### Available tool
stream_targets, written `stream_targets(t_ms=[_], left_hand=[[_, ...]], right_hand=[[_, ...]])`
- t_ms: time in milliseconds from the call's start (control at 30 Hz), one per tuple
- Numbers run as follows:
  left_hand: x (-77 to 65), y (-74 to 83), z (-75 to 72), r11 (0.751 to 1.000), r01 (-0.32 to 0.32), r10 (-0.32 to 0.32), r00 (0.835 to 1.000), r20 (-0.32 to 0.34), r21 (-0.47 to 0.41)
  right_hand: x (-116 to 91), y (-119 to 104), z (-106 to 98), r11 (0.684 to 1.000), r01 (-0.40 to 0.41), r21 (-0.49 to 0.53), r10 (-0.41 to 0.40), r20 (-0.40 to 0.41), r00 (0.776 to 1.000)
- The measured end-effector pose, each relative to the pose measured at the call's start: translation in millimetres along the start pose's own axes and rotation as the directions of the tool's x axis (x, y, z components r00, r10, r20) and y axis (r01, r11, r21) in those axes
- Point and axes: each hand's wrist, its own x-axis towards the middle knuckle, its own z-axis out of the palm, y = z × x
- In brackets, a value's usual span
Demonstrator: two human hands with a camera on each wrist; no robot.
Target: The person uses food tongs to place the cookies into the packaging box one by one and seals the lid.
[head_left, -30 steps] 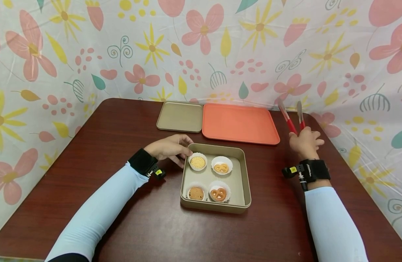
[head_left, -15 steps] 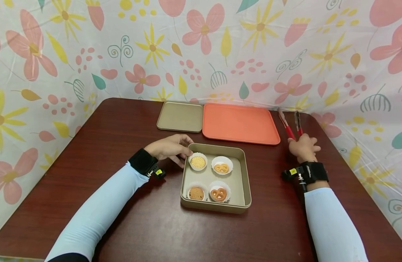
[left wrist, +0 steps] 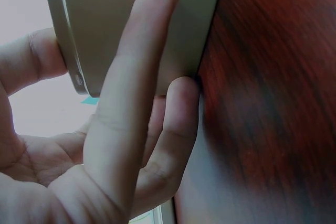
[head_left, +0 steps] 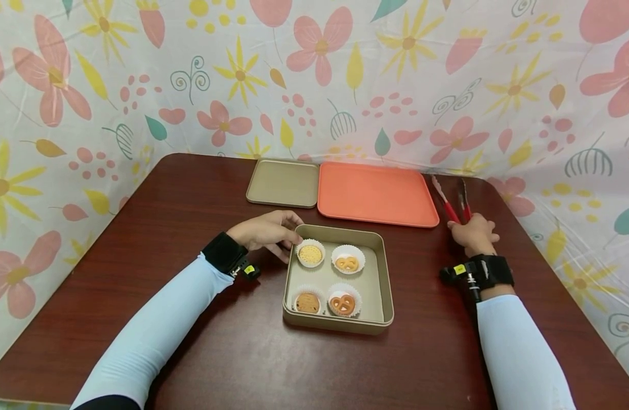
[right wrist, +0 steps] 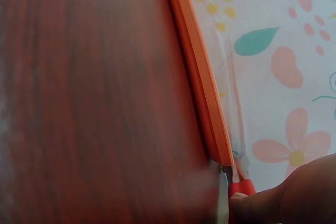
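Note:
My left hand holds a square gold tin at its far left corner. In the left wrist view, one fingertip meets the tin's rim while other fingers press its side wall. Paper cups inside the tin hold a round yellow cookie, two pretzel-shaped cookies and a brown cookie. At the right, my right hand grips red-handled tongs, their metal arms spread apart and pointing to the back edge. Just a red handle and part of the hand show in the right wrist view.
Left of the tongs lies an orange tray, flat at the table's back edge. Beside it is a smaller gold tray. A flowered cloth hangs behind the brown table.
My right hand has come down and slightly nearer with the tongs, whose tips have dropped from against the cloth towards the tabletop. The left hand and the tin stay where they were.

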Motion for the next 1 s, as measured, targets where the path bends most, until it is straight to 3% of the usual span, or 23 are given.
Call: stream_targets(t_ms=[333,667,833,1000], left_hand=[[-1.8,1.6,0.9,1.0,0.002,-0.002,1.0,-0.001,0.003],[-1.3,0.7,1.1,1.0,0.006,-0.006,1.0,-0.005,0.006],[-3.1,1.4,-3.5,0.999,-0.003,0.003,1.0,-0.012,0.052],[-7.4,7.6,-14.1,0.992,-0.044,0.052,0.996,-0.069,0.117]], right_hand=[[2,0,1,0.996,-0.084,-0.016,0.084,-0.006,0.996],[-2,0,-5,0.996,-0.088,-0.008,0.089,0.023,0.996],[-10,-6,-16,0.998,-0.065,0.016,0.065,0.0,0.998],[-21,-22,-28,0.999,0.028,0.044,-0.025,-0.067,0.997]])
